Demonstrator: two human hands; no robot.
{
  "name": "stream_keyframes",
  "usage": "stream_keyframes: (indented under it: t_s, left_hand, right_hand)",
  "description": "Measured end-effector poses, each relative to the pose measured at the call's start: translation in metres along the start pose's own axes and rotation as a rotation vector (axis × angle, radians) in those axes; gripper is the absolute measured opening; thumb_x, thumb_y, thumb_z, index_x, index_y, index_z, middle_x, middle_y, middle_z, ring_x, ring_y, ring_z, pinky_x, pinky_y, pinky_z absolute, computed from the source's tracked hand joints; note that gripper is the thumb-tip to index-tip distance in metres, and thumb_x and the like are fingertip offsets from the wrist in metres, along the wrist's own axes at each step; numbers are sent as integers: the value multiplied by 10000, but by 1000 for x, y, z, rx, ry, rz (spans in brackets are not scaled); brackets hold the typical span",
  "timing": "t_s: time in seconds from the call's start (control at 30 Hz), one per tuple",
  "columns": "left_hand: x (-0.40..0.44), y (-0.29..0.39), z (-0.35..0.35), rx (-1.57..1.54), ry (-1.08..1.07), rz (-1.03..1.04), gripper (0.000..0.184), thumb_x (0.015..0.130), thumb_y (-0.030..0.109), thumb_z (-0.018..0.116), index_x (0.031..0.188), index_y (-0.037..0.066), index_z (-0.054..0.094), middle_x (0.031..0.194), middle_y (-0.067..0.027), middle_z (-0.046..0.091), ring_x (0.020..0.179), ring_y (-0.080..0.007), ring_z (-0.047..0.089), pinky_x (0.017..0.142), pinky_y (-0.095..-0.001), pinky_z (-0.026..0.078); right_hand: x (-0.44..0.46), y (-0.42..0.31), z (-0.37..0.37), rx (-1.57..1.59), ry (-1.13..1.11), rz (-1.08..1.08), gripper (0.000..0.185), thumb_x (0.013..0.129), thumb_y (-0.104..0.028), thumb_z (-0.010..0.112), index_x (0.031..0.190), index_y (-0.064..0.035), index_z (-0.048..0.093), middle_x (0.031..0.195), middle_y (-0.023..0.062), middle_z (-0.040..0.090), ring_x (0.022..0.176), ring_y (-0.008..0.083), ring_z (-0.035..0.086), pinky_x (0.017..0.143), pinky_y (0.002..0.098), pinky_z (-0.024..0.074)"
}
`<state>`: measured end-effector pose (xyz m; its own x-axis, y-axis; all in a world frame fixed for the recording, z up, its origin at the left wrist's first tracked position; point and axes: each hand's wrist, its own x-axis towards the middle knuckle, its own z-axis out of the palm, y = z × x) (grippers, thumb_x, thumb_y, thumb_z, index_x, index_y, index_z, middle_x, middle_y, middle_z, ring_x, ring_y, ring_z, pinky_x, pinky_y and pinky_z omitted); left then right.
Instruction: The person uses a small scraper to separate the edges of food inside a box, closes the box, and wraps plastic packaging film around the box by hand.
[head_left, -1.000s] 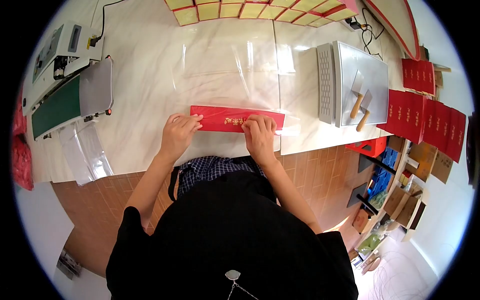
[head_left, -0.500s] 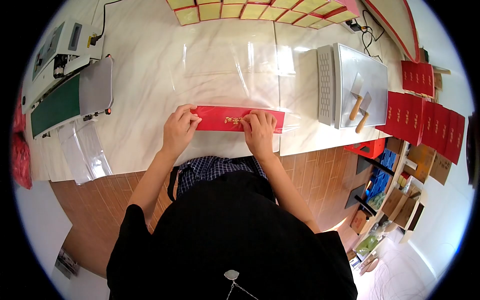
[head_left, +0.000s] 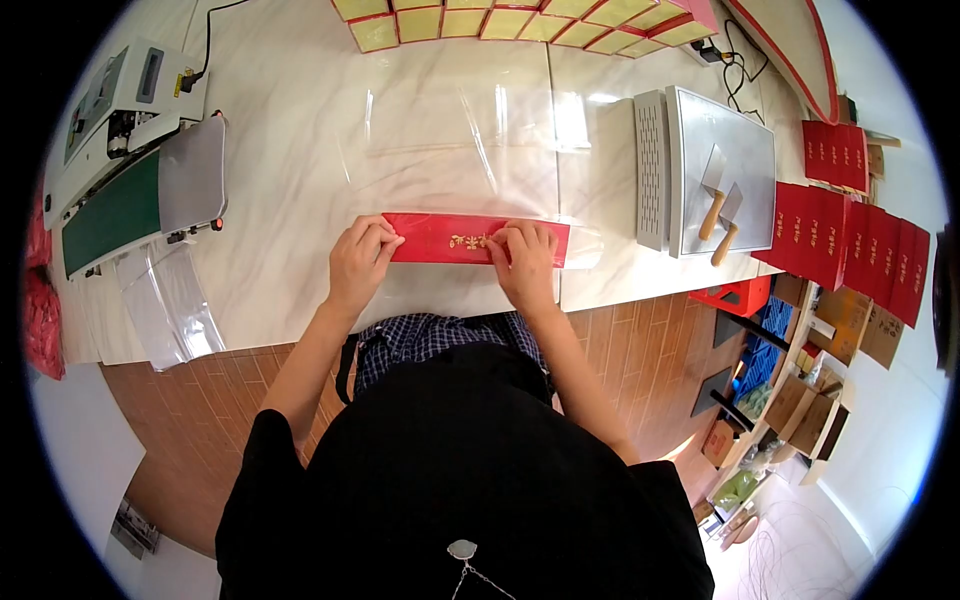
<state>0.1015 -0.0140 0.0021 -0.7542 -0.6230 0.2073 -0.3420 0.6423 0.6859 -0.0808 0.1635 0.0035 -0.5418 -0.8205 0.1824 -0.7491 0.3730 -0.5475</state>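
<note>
A long, flat red box (head_left: 425, 238) with gold lettering lies on the marble-patterned table in front of me. Clear plastic film (head_left: 583, 246) sticks out past its right end, and the film seems to cover the box. At the box's left end, my left hand (head_left: 358, 265) is closed, thumb and fingers pinching the edge or the film there. My right hand (head_left: 526, 265) rests on the right part of the box with its fingers pressed together, hiding part of the lettering. Whether it grips film or box is hard to make out.
A machine with a green conveyor belt (head_left: 115, 210) stands at the left, beside clear plastic sheets (head_left: 170, 300). On the right, two wooden-handled scrapers (head_left: 715, 213) lie on a metal hot plate (head_left: 690, 130). Stacked boxes (head_left: 520, 22) line the back; red boxes (head_left: 812, 235) stand far right.
My right hand has shifted slightly to the right along the box, so more gold lettering shows. My left hand has barely moved, still at the left end.
</note>
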Motion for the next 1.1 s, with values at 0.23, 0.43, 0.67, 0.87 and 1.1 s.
stream_keyframes:
  t_s: [0.23, 0.43, 0.67, 0.87, 1.1]
  left_hand:
    - [-1, -1, 4, -11, 29, 31, 173, 758, 71, 757, 787, 61, 587, 900, -35, 621, 720, -220, 600, 628, -331, 476]
    - [-1, 0, 3, -14, 31, 30, 179, 768, 63, 754, 779, 53, 576, 890, -42, 617, 715, -219, 604, 613, -324, 477]
    - [1, 2, 2, -10, 4, -25, 171, 795, 88, 747, 772, 48, 582, 894, -50, 612, 749, -220, 622, 640, -323, 489]
    - [2, 2, 4, 2, 26, -12, 192, 792, 97, 749, 764, 53, 564, 872, -40, 603, 711, -211, 611, 610, -322, 482]
    - [2, 4, 5, 4, 49, -28, 204, 787, 90, 753, 761, 52, 553, 866, -43, 606, 711, -210, 617, 609, -317, 488]
  right_hand:
    - [-6, 47, -44, -14, -60, -56, 184, 751, -130, 758, 868, -91, 621, 969, 61, 597, 963, 283, 539, 887, 429, 376]
    - [-1, 55, -49, 176, -93, 38, 173, 756, -43, 744, 823, -45, 585, 957, 112, 595, 943, 319, 525, 812, 406, 436]
    - [1, 57, -48, 209, -130, 45, 150, 773, -2, 715, 813, -22, 571, 932, 129, 581, 911, 327, 513, 804, 394, 446]
    - [3, 54, -49, 196, -138, 61, 149, 780, -2, 705, 801, -19, 558, 914, 130, 577, 894, 328, 510, 795, 399, 441]
    - [3, 54, -48, 179, -130, 74, 148, 786, -13, 705, 802, -20, 558, 903, 131, 576, 878, 327, 510, 785, 403, 433]
